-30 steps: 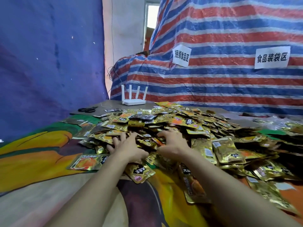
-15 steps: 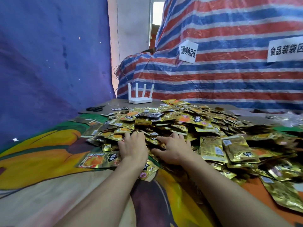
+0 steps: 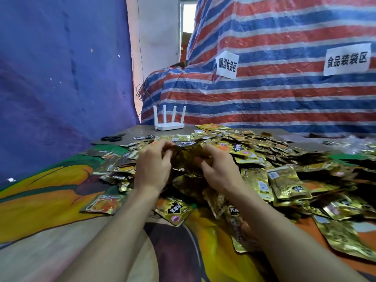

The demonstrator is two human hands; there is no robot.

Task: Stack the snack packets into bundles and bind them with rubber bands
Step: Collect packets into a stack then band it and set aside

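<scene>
Hands meet over the near side of a big heap of shiny gold foil snack packets (image 3: 264,159); the left hand (image 3: 152,165) and the right hand (image 3: 219,167) both have their fingers curled around a small bunch of gold packets (image 3: 186,157), one hand at each side; the bunch is held between the two palms, a little above the heap; how many packets are in it I cannot tell, because it is blurred. The heap lies on a table cover printed in orange, yellow and green (image 3: 40,196) and spreads to the right edge of the view; one flat packet with an orange picture (image 3: 102,204) lies apart from the heap, just left of the left forearm. At the far end of the table stands a white router with four upright antennas (image 3: 169,124); a pair of black scissors (image 3: 114,137) lies to its left. A dark blue cloth (image 3: 61,78) hangs at the left; a red, blue and white striped tarpaulin (image 3: 264,98) fills the back, and two white paper signs (image 3: 227,62) are fixed on it.
</scene>
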